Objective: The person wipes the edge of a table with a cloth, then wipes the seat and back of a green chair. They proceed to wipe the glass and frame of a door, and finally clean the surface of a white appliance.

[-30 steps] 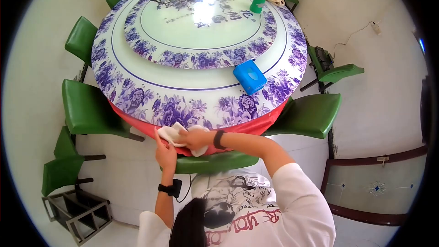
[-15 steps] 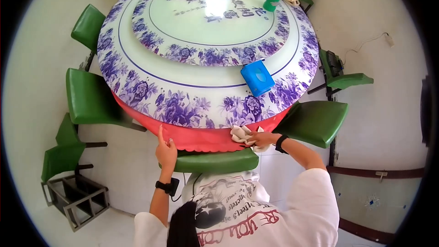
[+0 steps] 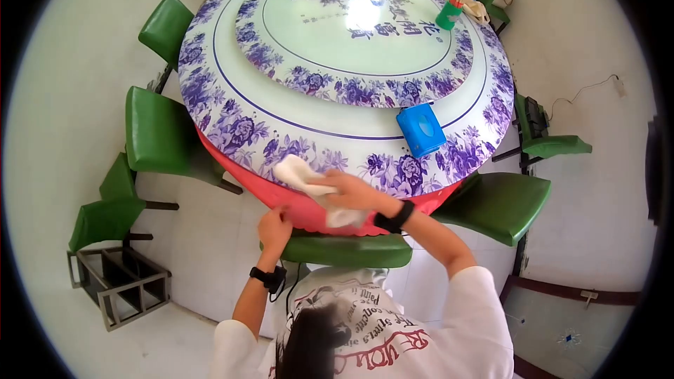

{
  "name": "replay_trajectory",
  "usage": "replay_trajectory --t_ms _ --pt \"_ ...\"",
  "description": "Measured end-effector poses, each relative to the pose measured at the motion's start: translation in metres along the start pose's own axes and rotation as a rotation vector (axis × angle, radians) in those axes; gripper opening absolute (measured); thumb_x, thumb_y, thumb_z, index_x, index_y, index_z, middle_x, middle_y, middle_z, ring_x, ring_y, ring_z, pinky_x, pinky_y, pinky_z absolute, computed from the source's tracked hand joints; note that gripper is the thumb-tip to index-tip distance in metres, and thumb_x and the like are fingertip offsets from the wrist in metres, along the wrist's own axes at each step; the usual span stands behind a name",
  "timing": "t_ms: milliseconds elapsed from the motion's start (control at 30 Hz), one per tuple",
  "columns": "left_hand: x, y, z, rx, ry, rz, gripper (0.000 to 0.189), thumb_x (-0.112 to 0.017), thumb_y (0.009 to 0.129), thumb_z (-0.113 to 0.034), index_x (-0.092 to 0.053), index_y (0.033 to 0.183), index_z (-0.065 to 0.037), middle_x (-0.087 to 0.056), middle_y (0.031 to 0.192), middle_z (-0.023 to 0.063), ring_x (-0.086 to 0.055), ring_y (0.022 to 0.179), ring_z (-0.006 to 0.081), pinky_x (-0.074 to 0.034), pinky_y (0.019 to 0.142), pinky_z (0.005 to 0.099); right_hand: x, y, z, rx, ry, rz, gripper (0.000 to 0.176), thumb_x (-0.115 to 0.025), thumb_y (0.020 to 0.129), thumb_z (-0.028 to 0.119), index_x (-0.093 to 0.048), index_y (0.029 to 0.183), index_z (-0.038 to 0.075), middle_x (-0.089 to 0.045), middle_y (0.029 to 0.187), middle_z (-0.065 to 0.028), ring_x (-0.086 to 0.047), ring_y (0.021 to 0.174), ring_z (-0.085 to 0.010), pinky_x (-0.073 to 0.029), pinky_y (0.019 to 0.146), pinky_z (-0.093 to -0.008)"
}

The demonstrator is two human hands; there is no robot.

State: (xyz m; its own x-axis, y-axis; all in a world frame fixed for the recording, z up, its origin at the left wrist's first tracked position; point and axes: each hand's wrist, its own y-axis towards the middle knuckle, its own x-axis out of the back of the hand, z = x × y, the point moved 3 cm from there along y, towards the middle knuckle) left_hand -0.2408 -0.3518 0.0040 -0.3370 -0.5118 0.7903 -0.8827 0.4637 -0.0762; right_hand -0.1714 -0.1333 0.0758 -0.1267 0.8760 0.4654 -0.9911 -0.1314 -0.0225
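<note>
Well, hands (image 3: 274, 230) apart (cloth (image 3: 298, 171) in right (image 3: 352, 191)).

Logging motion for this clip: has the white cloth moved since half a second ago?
Yes. Judged against the blue box, the white cloth has shifted left along the near edge of the table, held in the right hand.

A grey-framed rack (image 3: 121, 275) stands near green chairs (image 3: 109, 223).

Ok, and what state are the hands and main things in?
Right hand, closed on the white cloth
White cloth, bunched, blurred
Left hand, fingers curled, grip unclear
Red cloth, hanging below the tabletop
Blue box, resting on the tabletop
Green holder, upright, sticks poking out
</note>
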Motion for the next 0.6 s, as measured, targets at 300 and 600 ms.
replay_trajectory --t_ms 300,600 --pt "0.004 0.009 0.015 -0.145 -0.244 0.271 0.018 -0.05 0.077 -0.009 -0.067 0.077 -0.005 -0.063 0.076 0.0169 -0.061 0.073 0.0338 -0.048 0.066 0.0409 -0.08 -0.026 -0.016 -0.494 -0.568 0.759 0.049 -0.055 0.076 0.029 -0.051 0.12 0.007 -0.058 0.105 -0.0148 -0.054 0.1 -0.0324 -0.043 0.081 -0.0463" --pt "-0.016 0.023 0.043 -0.13 -0.68 0.484 0.024 -0.047 0.078 -0.003 -0.069 0.086 -0.003 -0.064 0.067 0.0151 -0.064 0.059 0.0228 -0.05 0.059 0.0291 -0.069 -0.143 0.027 -1.015 -0.791 -0.282 0.035 -0.057 0.069 0.021 -0.064 0.103 0.017 -0.057 0.089 -0.0065 -0.059 0.079 -0.0274 -0.047 0.066 -0.041"
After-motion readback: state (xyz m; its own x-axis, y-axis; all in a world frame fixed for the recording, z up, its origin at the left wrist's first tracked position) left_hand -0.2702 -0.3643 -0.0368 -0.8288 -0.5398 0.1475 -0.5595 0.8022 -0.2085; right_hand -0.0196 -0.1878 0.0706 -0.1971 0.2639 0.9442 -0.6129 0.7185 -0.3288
